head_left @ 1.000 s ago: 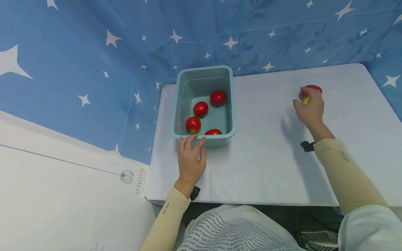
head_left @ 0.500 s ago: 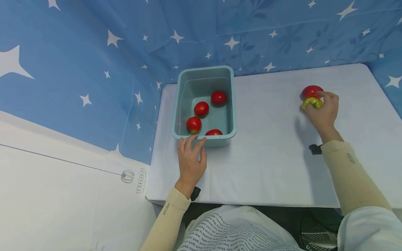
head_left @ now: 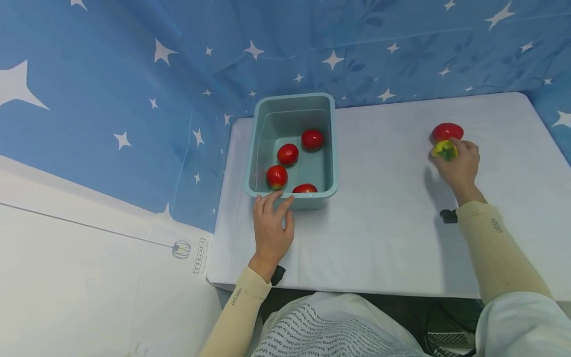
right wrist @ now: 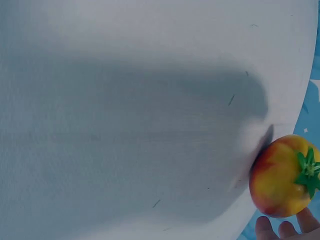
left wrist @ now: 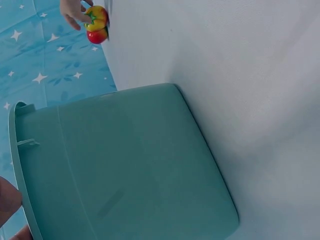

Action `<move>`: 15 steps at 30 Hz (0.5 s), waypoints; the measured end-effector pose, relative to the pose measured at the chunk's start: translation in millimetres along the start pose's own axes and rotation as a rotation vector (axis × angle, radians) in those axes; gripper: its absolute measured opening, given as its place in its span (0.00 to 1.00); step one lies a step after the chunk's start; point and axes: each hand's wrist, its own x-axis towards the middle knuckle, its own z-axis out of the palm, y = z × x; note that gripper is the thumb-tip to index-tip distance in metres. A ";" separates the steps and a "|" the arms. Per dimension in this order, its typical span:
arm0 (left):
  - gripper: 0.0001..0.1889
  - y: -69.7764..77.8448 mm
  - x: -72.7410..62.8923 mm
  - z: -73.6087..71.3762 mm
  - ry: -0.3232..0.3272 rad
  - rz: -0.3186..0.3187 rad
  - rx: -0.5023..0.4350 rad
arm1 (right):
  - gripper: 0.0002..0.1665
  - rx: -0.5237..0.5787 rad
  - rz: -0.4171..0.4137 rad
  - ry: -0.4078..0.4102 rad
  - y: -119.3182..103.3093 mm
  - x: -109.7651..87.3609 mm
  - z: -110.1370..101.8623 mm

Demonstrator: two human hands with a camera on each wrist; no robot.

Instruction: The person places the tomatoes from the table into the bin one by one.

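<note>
At the table's far right, my right hand (head_left: 461, 163) holds a yellow-red tomato (head_left: 445, 149) between thumb and fingers. Its green star-shaped stem faces up. Just behind it, close against it, lies another tomato (head_left: 448, 132) showing its red side. In the right wrist view, fingertips (right wrist: 287, 229) touch the edge of the yellow-red tomato (right wrist: 280, 177). My left hand (head_left: 271, 233) rests its fingertips on the near rim of a blue-green bin (head_left: 335, 148), thumb apart. Several red tomatoes (head_left: 287, 154) lie inside; the near wall partly hides one (head_left: 305, 188).
A white cloth covers the table (head_left: 379, 223), which stretches between the bin and the right hand. Behind it hangs a blue curtain (head_left: 285, 34) with white stars. A white panel (head_left: 89, 277) stands at the left.
My right hand shifted to the right and uncovered the tomatoes. The yellow-red tomato turned, so its stem now faces up. The left hand stays at the bin rim.
</note>
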 end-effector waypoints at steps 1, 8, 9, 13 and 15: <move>0.17 -0.4 -0.3 0.4 -0.001 -0.001 -0.001 | 0.45 -0.006 -0.002 0.002 1.4 0.9 0.9; 0.17 -1.7 -0.1 1.2 0.007 -0.001 -0.002 | 0.46 -0.037 -0.017 -0.033 4.6 6.4 2.6; 0.17 -1.5 0.2 1.0 0.011 0.001 -0.004 | 0.47 -0.033 -0.015 -0.043 4.4 7.1 2.3; 0.16 -1.4 0.8 1.5 0.026 0.008 -0.012 | 0.47 -0.021 0.008 -0.071 4.1 9.8 1.1; 0.17 -1.5 1.0 2.0 0.028 0.011 -0.016 | 0.47 -0.018 0.029 -0.073 3.8 10.7 1.1</move>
